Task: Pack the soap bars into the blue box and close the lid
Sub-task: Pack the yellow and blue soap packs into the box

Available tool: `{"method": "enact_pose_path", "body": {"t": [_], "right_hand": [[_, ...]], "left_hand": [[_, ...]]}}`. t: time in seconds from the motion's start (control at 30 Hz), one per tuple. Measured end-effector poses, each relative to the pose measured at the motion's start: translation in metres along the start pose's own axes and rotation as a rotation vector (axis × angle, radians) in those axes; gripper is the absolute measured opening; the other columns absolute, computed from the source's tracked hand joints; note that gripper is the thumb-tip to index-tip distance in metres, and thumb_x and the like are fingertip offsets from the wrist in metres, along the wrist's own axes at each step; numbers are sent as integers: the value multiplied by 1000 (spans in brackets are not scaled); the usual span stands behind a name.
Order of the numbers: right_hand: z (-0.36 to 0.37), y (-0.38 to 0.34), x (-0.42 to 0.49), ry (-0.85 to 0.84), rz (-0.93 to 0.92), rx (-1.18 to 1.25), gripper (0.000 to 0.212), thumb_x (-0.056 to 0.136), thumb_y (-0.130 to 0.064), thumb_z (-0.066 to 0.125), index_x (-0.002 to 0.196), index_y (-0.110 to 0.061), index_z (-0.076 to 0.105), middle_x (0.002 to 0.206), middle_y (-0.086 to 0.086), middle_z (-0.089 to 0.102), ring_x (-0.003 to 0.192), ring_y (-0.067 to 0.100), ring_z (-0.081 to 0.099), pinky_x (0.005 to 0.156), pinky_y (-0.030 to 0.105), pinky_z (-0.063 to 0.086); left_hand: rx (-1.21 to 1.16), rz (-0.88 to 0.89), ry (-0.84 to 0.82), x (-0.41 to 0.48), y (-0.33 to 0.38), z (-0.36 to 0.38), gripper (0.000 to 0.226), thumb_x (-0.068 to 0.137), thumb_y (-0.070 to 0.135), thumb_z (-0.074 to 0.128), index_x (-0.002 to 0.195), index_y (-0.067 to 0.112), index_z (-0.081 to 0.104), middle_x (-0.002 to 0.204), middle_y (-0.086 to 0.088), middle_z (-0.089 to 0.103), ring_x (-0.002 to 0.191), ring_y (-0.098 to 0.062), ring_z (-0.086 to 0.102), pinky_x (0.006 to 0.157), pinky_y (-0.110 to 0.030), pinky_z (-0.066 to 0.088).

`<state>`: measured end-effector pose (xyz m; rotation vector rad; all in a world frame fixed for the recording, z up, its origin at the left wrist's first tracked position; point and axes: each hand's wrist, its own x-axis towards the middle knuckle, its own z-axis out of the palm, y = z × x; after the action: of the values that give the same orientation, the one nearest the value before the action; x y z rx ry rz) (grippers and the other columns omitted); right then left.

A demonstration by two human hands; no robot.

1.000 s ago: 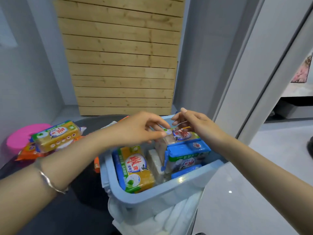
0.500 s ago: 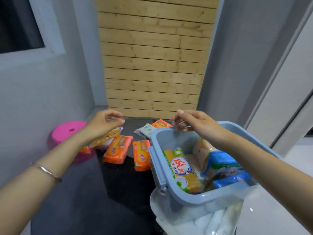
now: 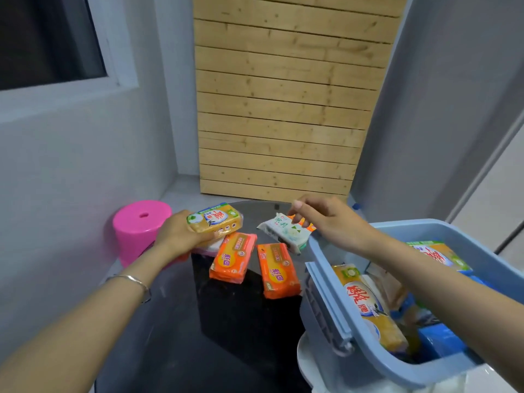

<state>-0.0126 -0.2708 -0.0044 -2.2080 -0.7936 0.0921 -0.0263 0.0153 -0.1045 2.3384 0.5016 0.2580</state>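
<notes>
My left hand [image 3: 177, 236] grips a yellow wrapped soap bar [image 3: 215, 221] and holds it just above the dark table. Two orange soap bars [image 3: 232, 258] [image 3: 277, 270] lie side by side on the table, and a white soap pack [image 3: 283, 232] lies behind them. My right hand [image 3: 330, 221] hovers over the white pack with its fingers apart and nothing in it. The blue box [image 3: 326, 302] stands at the right with its top uncovered. Inside it are a long yellow bar [image 3: 368, 304], another yellow bar [image 3: 438, 255] and blue-wrapped bars [image 3: 442, 338].
A pink plastic stool [image 3: 136, 228] stands at the left beside the wall. A wooden slat panel [image 3: 283, 109] rises behind the dark table [image 3: 175, 336]. White material [image 3: 309, 364] lies under the box. Another pale pack [image 3: 211, 246] peeks out below my left hand.
My left hand left the box, reached to the pile on the table and closed on the yellow soap bar. My right hand let go near the box rim and moved over the white pack.
</notes>
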Motion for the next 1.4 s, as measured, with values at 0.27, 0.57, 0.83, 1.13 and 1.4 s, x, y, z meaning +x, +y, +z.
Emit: {"method": "enact_pose_path", "body": {"t": [0.27,0.57,0.83,1.13,1.4], "right_hand": [[-39,0,-5,183,178,222,48,83,-50,59,125,-29,50,120,-4,61,101,14,64,90,32,53],[-134,31,-81,-116,257,400,81,47,-59,82,110,-9,69,103,12,75,81,14,70,65,19,55],[-179,69,-151,-309,345,165,38,71,-18,77,108,-17,71,108,5,74,101,25,70,90,37,55],[-191,94,-155,-116,248,136,31,73,2,74,101,-13,72,84,-2,75,83,7,65,73,13,50],[-159,81,-126,-118,158,179,28,74,-8,73,100,-17,70,92,2,75,88,14,67,84,23,56]], "left_hand": [[-337,440,-91,-59,118,-17,67,54,39,88,110,33,52,101,15,67,82,6,66,60,-14,53],[-284,680,-410,-127,214,19,65,59,41,85,111,32,46,105,12,66,87,2,66,77,-20,56],[-169,655,-620,-162,251,79,43,70,35,79,110,28,64,104,5,69,95,-9,65,83,-23,52],[-201,642,-779,-165,254,93,40,75,13,77,111,22,62,109,-2,69,89,-17,71,82,-23,57],[-171,691,-465,-138,228,61,24,81,23,71,104,26,67,101,10,71,98,1,64,84,-16,50]]}}
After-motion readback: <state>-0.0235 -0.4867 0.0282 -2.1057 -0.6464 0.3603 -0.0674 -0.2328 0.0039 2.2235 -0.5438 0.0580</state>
